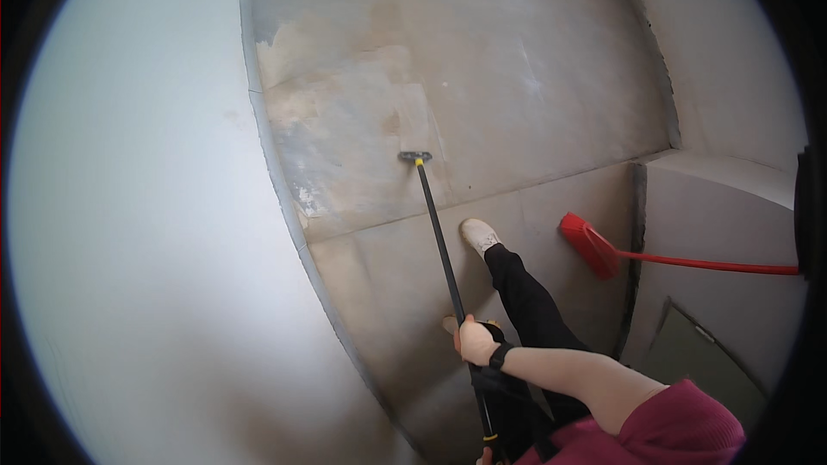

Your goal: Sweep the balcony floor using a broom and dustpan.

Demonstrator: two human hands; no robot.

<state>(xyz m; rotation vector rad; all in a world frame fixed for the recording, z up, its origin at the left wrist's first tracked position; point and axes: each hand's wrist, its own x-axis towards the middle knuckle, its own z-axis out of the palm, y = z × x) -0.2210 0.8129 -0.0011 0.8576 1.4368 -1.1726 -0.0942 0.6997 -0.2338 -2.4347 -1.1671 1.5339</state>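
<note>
A long-handled floor tool [443, 245] has a black pole, yellow collars and a short dark crosswise head. Whether that head is a scraper or a brush, I cannot tell. It rests on the stained grey floor [362, 135], at the lower end of a paler strip. My right hand [476, 341], with a black band at the wrist, is closed around the pole. Lower down, at the picture's bottom edge, my left hand [486, 456] grips the pole near a yellow collar; most of this hand is cut off.
A red broom [591, 245] stands at the right, its handle running to the picture's right edge. A white wall [148, 206] with a grey base strip borders the floor on the left. A floor seam crosses ahead of my light shoe [479, 235]. More walls rise on the right.
</note>
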